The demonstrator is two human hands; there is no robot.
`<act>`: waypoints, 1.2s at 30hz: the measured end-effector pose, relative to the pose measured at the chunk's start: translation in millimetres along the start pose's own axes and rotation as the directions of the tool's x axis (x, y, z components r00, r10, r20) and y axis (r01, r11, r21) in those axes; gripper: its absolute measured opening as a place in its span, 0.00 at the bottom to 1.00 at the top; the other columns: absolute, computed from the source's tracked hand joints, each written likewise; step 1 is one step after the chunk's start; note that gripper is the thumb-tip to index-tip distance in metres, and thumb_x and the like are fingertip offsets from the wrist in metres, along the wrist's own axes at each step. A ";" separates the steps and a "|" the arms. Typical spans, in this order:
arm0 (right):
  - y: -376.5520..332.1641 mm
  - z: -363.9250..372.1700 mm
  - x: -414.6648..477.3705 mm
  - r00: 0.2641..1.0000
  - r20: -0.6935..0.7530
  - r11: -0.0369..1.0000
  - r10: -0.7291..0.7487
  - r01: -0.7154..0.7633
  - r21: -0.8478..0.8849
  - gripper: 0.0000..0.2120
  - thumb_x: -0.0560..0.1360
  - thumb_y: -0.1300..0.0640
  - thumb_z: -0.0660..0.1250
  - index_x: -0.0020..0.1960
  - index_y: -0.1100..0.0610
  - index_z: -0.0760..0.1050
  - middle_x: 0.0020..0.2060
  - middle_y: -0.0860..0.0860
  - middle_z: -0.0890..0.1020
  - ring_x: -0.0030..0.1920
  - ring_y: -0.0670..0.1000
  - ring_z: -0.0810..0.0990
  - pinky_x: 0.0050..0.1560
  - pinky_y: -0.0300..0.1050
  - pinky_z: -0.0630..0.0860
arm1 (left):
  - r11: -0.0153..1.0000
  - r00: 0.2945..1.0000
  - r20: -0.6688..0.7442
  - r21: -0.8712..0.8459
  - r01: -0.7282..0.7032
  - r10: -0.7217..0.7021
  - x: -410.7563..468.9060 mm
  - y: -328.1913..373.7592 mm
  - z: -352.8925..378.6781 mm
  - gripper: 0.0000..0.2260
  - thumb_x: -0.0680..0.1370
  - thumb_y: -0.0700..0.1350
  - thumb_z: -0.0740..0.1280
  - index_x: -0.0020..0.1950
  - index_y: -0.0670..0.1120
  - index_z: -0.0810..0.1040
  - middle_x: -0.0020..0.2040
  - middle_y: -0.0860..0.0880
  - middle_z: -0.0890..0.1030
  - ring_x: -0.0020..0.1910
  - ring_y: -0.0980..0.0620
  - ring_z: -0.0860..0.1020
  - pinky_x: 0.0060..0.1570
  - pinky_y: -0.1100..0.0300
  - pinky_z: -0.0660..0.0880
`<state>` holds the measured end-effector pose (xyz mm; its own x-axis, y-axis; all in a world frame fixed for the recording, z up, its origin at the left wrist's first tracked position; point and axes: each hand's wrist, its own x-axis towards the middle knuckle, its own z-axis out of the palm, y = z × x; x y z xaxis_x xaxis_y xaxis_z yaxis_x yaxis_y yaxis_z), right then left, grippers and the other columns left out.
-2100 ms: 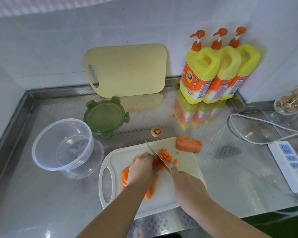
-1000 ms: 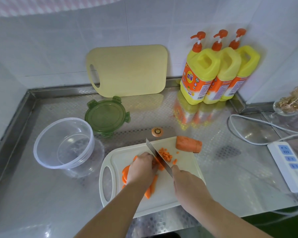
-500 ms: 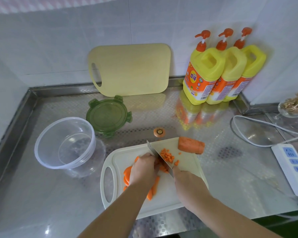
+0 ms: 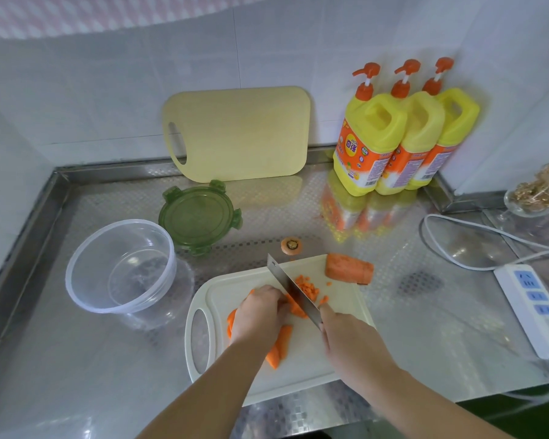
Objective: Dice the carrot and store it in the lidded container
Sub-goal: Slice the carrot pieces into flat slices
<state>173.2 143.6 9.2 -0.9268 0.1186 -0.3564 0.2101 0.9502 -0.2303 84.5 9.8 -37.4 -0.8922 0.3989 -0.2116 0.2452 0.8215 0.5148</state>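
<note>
On the white cutting board point(image 4: 311, 372) my left hand point(image 4: 257, 312) presses carrot strips point(image 4: 281, 346) down with curled fingers. My right hand point(image 4: 346, 340) grips the handle of a knife point(image 4: 290, 286), whose blade stands right beside my left fingers, over the strips. A small pile of diced carrot point(image 4: 308, 286) lies just past the blade. A thick carrot chunk point(image 4: 349, 268) rests at the board's far right corner. The clear round container point(image 4: 121, 266) stands to the left, with nothing in it, and its green lid point(image 4: 200, 215) lies behind it.
A cut carrot top point(image 4: 291, 245) lies on the steel counter beyond the board. A yellow cutting board point(image 4: 238, 134) leans on the tiled wall. Three yellow pump bottles point(image 4: 403, 137) stand at the back right. A white power strip point(image 4: 533, 305) and cable lie at the right, a glass dish point(image 4: 536, 194) behind them.
The knife has kept chopping in place beside my left fingers, and the diced pile past the blade looks slightly larger. Both hands stay on the board.
</note>
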 end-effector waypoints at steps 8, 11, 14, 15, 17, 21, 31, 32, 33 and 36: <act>-2.4 0.5 -3.0 1.000 0.009 1.000 -0.002 0.002 -0.015 0.15 0.82 0.57 0.51 0.68 0.52 0.59 0.33 0.44 0.63 0.30 0.43 0.64 0.26 0.39 0.57 | 1.000 1.000 -0.003 0.004 0.026 -0.026 -0.2 3.0 -2.2 0.07 0.78 0.49 0.63 0.52 0.49 0.78 0.52 0.51 0.79 0.52 0.49 0.76 0.50 0.56 0.73; -2.1 -1.1 -3.2 1.000 0.011 0.999 0.003 -0.003 -0.033 0.15 0.82 0.58 0.51 0.68 0.52 0.60 0.32 0.44 0.62 0.29 0.42 0.61 0.26 0.39 0.57 | 0.997 0.997 -0.012 -0.018 0.072 -0.072 -2.7 1.0 -5.6 0.07 0.78 0.50 0.63 0.51 0.49 0.77 0.51 0.51 0.79 0.51 0.49 0.77 0.48 0.57 0.72; -2.3 -1.8 -2.5 1.000 0.028 0.999 0.003 -0.001 -0.048 0.14 0.82 0.59 0.52 0.67 0.52 0.60 0.32 0.44 0.62 0.29 0.43 0.63 0.26 0.39 0.56 | 0.997 0.997 -0.009 -0.017 0.077 -0.077 -3.6 1.5 -7.7 0.08 0.78 0.50 0.63 0.53 0.50 0.78 0.51 0.51 0.78 0.52 0.49 0.76 0.47 0.58 0.72; -2.4 -1.0 -2.1 0.999 0.037 0.999 0.002 0.000 -0.048 0.15 0.82 0.59 0.52 0.67 0.52 0.60 0.32 0.44 0.62 0.29 0.43 0.63 0.26 0.39 0.56 | 0.998 0.998 -0.008 -0.009 0.069 -0.069 -3.4 2.6 -8.0 0.08 0.79 0.50 0.63 0.54 0.50 0.78 0.52 0.51 0.78 0.52 0.49 0.76 0.48 0.59 0.71; -2.2 1.1 -0.5 0.998 0.057 0.999 0.004 -0.001 -0.044 0.14 0.81 0.60 0.52 0.67 0.53 0.60 0.32 0.44 0.62 0.30 0.44 0.63 0.26 0.39 0.56 | 0.999 0.999 -0.006 -0.006 0.041 -0.041 -2.3 2.8 -6.8 0.09 0.78 0.49 0.63 0.55 0.50 0.79 0.53 0.52 0.78 0.53 0.50 0.76 0.50 0.59 0.71; -2.3 5.2 3.5 0.997 0.079 0.999 -0.006 0.010 -0.048 0.15 0.81 0.61 0.53 0.67 0.53 0.60 0.34 0.45 0.64 0.35 0.47 0.68 0.28 0.37 0.59 | 1.000 1.000 -0.012 -0.004 -0.007 0.007 0.0 0.0 -1.2 0.09 0.78 0.48 0.64 0.55 0.50 0.80 0.54 0.52 0.78 0.54 0.51 0.76 0.52 0.61 0.70; -6.3 14.4 15.7 0.992 0.118 0.995 0.031 -0.019 -0.099 0.21 0.79 0.64 0.56 0.70 0.55 0.59 0.52 0.51 0.77 0.47 0.51 0.78 0.42 0.43 0.69 | 1.000 1.000 -0.006 0.001 -0.022 0.022 3.7 -4.3 6.5 0.10 0.78 0.47 0.62 0.55 0.52 0.81 0.54 0.54 0.79 0.55 0.52 0.76 0.49 0.63 0.68; -4.6 14.7 15.9 0.993 0.112 0.997 0.026 -0.017 -0.081 0.22 0.79 0.63 0.56 0.71 0.55 0.58 0.48 0.50 0.77 0.44 0.51 0.75 0.41 0.42 0.69 | 1.000 1.000 -0.005 0.005 -0.026 0.026 3.9 -4.2 6.3 0.10 0.78 0.47 0.62 0.55 0.51 0.81 0.54 0.54 0.79 0.55 0.51 0.76 0.50 0.62 0.69; -2.1 14.9 16.0 0.994 0.106 0.999 0.015 -0.010 -0.053 0.20 0.80 0.62 0.55 0.71 0.55 0.58 0.43 0.48 0.74 0.42 0.50 0.74 0.40 0.42 0.68 | 1.000 1.000 -0.001 0.009 -0.027 0.027 3.9 -3.3 5.5 0.10 0.78 0.47 0.62 0.54 0.51 0.81 0.54 0.54 0.79 0.54 0.51 0.76 0.50 0.61 0.69; 7.5 13.1 14.5 0.998 0.064 0.998 0.014 -0.017 0.054 0.11 0.82 0.55 0.51 0.62 0.54 0.66 0.33 0.44 0.63 0.42 0.50 0.76 0.34 0.39 0.64 | 1.000 1.000 0.003 0.000 -0.029 0.029 3.4 -1.5 2.5 0.08 0.78 0.48 0.63 0.52 0.52 0.81 0.53 0.54 0.79 0.54 0.52 0.75 0.52 0.59 0.70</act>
<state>165.5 148.7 -9.6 -0.9021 0.1128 -0.4165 0.2423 0.9311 -0.2726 82.0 10.9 -40.9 -0.8837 0.4236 -0.1992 0.2709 0.8098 0.5205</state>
